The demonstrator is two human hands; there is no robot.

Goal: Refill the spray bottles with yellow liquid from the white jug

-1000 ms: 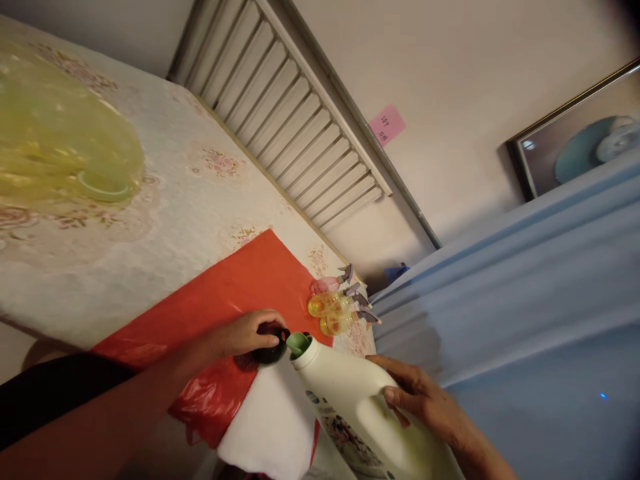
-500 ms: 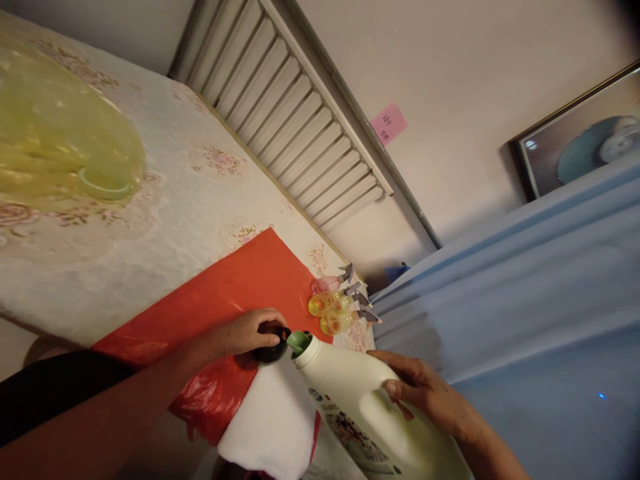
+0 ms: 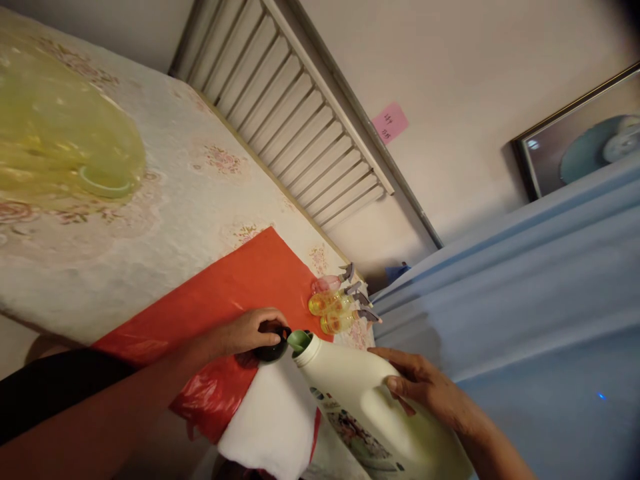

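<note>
Two bare hands work at the near edge of the counter (image 3: pixel 150 220), which is covered in a pale cloth with faded flower prints. Nearest, the right hand (image 3: pixel 425 390) is clenched on the handle of a large white plastic jug with a printed label (image 3: pixel 370 417); the jug lies tilted, its open green spout (image 3: pixel 299 341) pointing toward the left hand. That left hand (image 3: pixel 247 331), reaching in on a bare forearm below a black sleeve (image 3: pixel 55 387), curls its grip over a small dark round cup (image 3: pixel 273 348), fingers on the rim, and the spout sits just beside the cup's edge (whether anything is flowing cannot be told). The cup rests where a folded white cloth (image 3: pixel 270 420) meets a crumpled red plastic sheet (image 3: pixel 220 293) spread over the counter. Just beyond the spout, three small spray bottles with grey triggers (image 3: pixel 337 303) lie side by side at the sheet's far corner, one pinkish and two holding yellow liquid. Farther left a translucent yellow-green plastic bag (image 3: pixel 60 140) lies on the counter, well apart from the hands. To the right hangs a light blue curtain (image 3: pixel 525 280). Behind stand a slatted white panel (image 3: pixel 300 127) and a beige wall bearing a pink sticky note (image 3: pixel 389 123) and a framed picture (image 3: pixel 585 143).
</note>
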